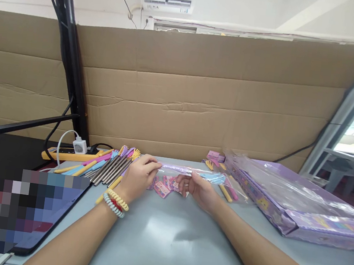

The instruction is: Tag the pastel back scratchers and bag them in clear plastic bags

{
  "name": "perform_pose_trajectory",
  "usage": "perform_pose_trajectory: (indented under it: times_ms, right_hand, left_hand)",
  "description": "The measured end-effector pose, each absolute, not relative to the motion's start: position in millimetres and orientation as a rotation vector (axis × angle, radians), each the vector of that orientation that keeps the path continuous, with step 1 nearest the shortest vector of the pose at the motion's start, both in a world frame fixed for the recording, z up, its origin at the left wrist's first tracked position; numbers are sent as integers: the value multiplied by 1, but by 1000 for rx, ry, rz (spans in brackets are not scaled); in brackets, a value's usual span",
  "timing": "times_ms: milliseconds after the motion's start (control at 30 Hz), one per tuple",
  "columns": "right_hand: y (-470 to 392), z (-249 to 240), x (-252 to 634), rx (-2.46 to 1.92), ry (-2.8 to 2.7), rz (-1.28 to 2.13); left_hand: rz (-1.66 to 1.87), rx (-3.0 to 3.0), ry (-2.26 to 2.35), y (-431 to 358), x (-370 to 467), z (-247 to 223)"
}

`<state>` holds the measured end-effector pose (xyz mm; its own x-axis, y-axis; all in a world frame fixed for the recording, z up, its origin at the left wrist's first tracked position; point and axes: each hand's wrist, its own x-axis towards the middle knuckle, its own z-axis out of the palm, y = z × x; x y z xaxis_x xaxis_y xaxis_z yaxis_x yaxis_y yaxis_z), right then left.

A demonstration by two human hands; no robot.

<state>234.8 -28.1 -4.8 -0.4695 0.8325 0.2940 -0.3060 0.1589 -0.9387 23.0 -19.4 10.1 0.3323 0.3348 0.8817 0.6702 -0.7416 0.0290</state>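
A long clear plastic sleeve (pixel 175 168) with a light blue piece (pixel 215 178) inside it is stretched level above the table. My left hand (pixel 141 175) pinches the sleeve's left end between thumb and fingers. Under the sleeve's middle, my right hand (pixel 196 189) has its fingers curled, with the thumb against the sleeve. Small pink printed cards (pixel 161 189) lie on the table between my hands. Left of my left hand is a bundle of metal rods (pixel 109 171) with coloured claw-shaped ends and handles.
A purple box (pixel 262 204) covered with clear plastic stands at the right. Pink and yellow handled items (pixel 226 193) lie beside it. A dark tablet (pixel 62 208) and a yellow power strip (pixel 59 155) are at the left. Cardboard (pixel 201 96) walls off the back.
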Motion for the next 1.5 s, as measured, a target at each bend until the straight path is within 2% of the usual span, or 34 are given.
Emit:
perform_pose_trajectory:
  times_ms: [600, 800, 867, 1033, 1100, 1267, 1500]
  right_hand:
    - [-27, -1, 234, -620, -1385, 1555]
    - [-27, 2, 238, -620, -1486, 1478]
    - [-25, 4, 240, -734, -1526, 1346]
    - [-18, -2, 243, -1170, -1906, 619]
    - [-16, -6, 242, -1272, -2028, 437]
    - [-15, -13, 238, -1523, -2110, 184]
    - [-13, -19, 235, -1717, -2157, 107]
  left_hand:
    - [-1108, -2525, -1138, -25, 26, 13]
    - [-1293, -2745, -1333, -23, 28, 15]
    - [-1439, -2831, -1488, -21, 28, 16]
    - [-1838, -2848, -1714, -14, 24, 17]
    - [-1960, -2810, -1716, -11, 23, 16]
    - [-2029, -2803, -1736, -13, 25, 16]
    - [-1905, -2897, -1786, -15, 31, 11]
